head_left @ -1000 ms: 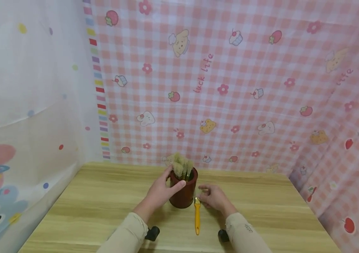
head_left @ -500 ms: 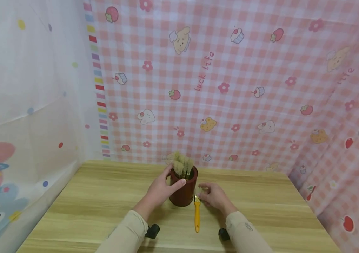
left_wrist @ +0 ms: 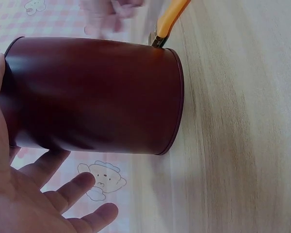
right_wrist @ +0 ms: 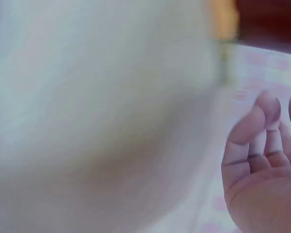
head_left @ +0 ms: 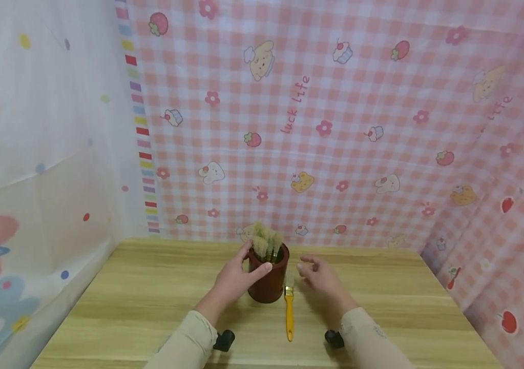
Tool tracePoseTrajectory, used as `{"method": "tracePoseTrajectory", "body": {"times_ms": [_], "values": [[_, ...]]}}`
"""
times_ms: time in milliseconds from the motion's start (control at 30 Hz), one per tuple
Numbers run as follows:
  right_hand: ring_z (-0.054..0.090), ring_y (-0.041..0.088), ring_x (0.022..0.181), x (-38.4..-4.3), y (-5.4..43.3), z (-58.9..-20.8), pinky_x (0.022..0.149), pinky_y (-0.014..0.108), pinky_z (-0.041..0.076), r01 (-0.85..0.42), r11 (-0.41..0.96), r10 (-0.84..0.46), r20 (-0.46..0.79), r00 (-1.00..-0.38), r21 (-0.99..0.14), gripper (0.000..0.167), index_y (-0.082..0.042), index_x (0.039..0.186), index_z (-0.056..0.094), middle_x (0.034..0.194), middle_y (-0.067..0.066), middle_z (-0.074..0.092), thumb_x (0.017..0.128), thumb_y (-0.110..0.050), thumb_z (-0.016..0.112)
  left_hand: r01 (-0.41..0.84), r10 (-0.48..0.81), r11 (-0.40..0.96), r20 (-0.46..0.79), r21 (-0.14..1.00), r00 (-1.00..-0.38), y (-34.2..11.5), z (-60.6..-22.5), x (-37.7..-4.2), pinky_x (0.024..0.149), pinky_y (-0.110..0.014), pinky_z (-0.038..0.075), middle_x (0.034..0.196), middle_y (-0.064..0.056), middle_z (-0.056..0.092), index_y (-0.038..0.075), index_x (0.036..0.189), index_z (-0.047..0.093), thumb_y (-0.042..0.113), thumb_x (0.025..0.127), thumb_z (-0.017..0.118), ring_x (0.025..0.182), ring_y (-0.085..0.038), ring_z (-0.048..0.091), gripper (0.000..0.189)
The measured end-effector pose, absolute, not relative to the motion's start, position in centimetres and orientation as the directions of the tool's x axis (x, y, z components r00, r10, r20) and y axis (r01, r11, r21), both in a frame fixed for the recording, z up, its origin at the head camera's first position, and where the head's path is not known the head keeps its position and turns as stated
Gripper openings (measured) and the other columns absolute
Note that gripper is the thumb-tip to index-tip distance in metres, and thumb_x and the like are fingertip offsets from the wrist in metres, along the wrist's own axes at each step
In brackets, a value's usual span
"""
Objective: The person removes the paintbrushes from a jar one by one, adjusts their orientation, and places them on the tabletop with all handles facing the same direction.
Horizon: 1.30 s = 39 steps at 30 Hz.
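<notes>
A dark red cylindrical brush pot (head_left: 266,284) stands upright near the middle of the table, with several pale-bristled brushes (head_left: 266,243) in it, bristles up. My left hand (head_left: 233,279) holds the pot at its rim, thumb on the near side; in the left wrist view the pot's smooth wall (left_wrist: 92,94) fills much of the picture. Just right of the pot lies a yellow-handled paintbrush (head_left: 289,315), its bristles pointing away from me. My right hand (head_left: 322,279) hovers to the right of that brush, fingers loosely bent and holding nothing, as the right wrist view of the hand (right_wrist: 262,179) confirms.
The wood-grain table (head_left: 151,287) reaches back to a pink checked cloth (head_left: 335,154). A white printed cloth (head_left: 59,154) hangs at the left. Small black pieces (head_left: 225,340) show at both cuffs.
My right hand has come off the paintbrush's bristle end and shifted right, leaving a gap. The left hand and the pot stay where they were.
</notes>
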State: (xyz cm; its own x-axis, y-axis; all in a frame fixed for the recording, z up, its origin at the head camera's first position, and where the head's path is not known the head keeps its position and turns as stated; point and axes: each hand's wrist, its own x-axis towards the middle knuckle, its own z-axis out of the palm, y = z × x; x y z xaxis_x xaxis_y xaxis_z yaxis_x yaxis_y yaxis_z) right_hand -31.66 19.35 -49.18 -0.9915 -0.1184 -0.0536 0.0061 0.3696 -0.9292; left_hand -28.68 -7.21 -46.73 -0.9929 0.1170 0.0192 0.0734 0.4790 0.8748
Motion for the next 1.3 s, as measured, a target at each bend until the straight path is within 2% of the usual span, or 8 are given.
{"method": "tracePoseTrajectory", "body": {"times_ms": [167, 333, 533, 667, 900, 1000, 1200, 1300], "values": [[0.07, 0.029, 0.099, -31.8, 18.8, -45.3, 0.084, 0.038, 0.058, -0.082, 0.332, -0.076, 0.06, -0.995, -0.94, 0.053, -0.016, 0.158, 0.051, 0.128, 0.019, 0.075, 0.11, -0.034, 0.064, 0.079, 0.122, 0.487, 0.022, 0.87, -0.992, -7.2, -46.7, -28.7, 0.119, -0.071, 0.039, 0.173, -0.007, 0.04, 0.041, 0.17, 0.025, 0.074, 0.092, 0.07, 0.158, -0.041, 0.039, 0.096], [0.072, 0.031, 0.117, -31.4, 17.5, -42.6, 0.095, 0.047, 0.061, -0.212, 0.431, -0.188, 0.143, -0.972, -0.877, 0.063, -0.025, 0.159, 0.052, 0.127, 0.01, 0.078, 0.102, -0.038, 0.075, 0.081, 0.138, 0.486, 0.015, 0.87, -0.99, -7.3, -46.6, -28.7, 0.119, -0.072, 0.039, 0.174, -0.007, 0.037, 0.042, 0.17, 0.023, 0.075, 0.092, 0.069, 0.158, -0.041, 0.039, 0.096], [0.076, 0.027, 0.105, -31.2, 15.8, -41.0, 0.091, 0.05, 0.063, -0.33, 0.608, -0.257, 0.215, -0.942, -0.722, 0.071, -0.021, 0.161, 0.05, 0.119, 0.007, 0.081, 0.098, -0.034, 0.081, 0.09, 0.154, 0.482, 0.017, 0.872, -0.988, -7.3, -46.5, -28.7, 0.118, -0.073, 0.039, 0.175, -0.006, 0.035, 0.043, 0.17, 0.021, 0.075, 0.093, 0.067, 0.158, -0.042, 0.039, 0.095], [0.077, 0.026, 0.099, -31.4, 14.6, -40.6, 0.087, 0.049, 0.064, -0.331, 0.698, -0.257, 0.209, -0.944, -0.635, 0.078, -0.019, 0.162, 0.048, 0.12, 0.008, 0.08, 0.095, -0.033, 0.084, 0.092, 0.159, 0.473, 0.017, 0.876, -0.987, -7.5, -46.5, -28.7, 0.117, -0.073, 0.04, 0.175, -0.006, 0.034, 0.042, 0.171, 0.021, 0.076, 0.092, 0.067, 0.158, -0.042, 0.038, 0.097], [0.074, 0.032, 0.117, -31.5, 13.2, -40.7, 0.094, 0.053, 0.063, -0.289, 0.711, -0.244, 0.16, -0.956, -0.641, 0.08, -0.021, 0.163, 0.046, 0.126, 0.011, 0.078, 0.094, -0.027, 0.086, 0.094, 0.17, 0.443, 0.019, 0.891, -0.985, -7.5, -46.7, -28.6, 0.118, -0.071, 0.041, 0.174, -0.006, 0.037, 0.042, 0.17, 0.022, 0.079, 0.09, 0.067, 0.158, -0.041, 0.039, 0.1], [0.076, 0.03, 0.113, -31.5, 12.8, -40.6, 0.091, 0.05, 0.064, -0.295, 0.734, -0.253, 0.157, -0.955, -0.611, 0.078, -0.022, 0.163, 0.047, 0.121, 0.01, 0.079, 0.095, -0.022, 0.084, 0.091, 0.169, 0.435, 0.018, 0.896, -0.986, -7.5, -46.6, -28.6, 0.117, -0.071, 0.042, 0.174, -0.007, 0.038, 0.043, 0.17, 0.023, 0.079, 0.089, 0.068, 0.158, -0.041, 0.039, 0.099], [0.072, 0.019, 0.079, -32.1, 12.0, -40.0, 0.06, 0.033, 0.055, -0.31, 0.811, -0.296, 0.109, -0.949, -0.496, 0.082, -0.019, 0.168, 0.037, 0.103, 0.007, 0.079, 0.097, -0.015, 0.079, 0.09, 0.163, 0.446, 0.018, 0.89, -0.986, -7.5, -46.7, -28.6, 0.116, -0.07, 0.043, 0.172, -0.01, 0.039, 0.046, 0.169, 0.023, 0.08, 0.089, 0.067, 0.157, -0.042, 0.041, 0.098], [0.071, 0.02, 0.082, -32.3, 11.9, -40.1, 0.06, 0.031, 0.049, -0.292, 0.808, -0.286, 0.093, -0.954, -0.511, 0.085, -0.02, 0.17, 0.034, 0.108, 0.009, 0.078, 0.098, -0.012, 0.078, 0.079, 0.157, 0.448, 0.008, 0.89, -0.988, -7.4, -46.7, -28.6, 0.117, -0.069, 0.043, 0.172, -0.008, 0.04, 0.049, 0.168, 0.023, 0.081, 0.088, 0.067, 0.157, -0.04, 0.041, 0.098]]}}
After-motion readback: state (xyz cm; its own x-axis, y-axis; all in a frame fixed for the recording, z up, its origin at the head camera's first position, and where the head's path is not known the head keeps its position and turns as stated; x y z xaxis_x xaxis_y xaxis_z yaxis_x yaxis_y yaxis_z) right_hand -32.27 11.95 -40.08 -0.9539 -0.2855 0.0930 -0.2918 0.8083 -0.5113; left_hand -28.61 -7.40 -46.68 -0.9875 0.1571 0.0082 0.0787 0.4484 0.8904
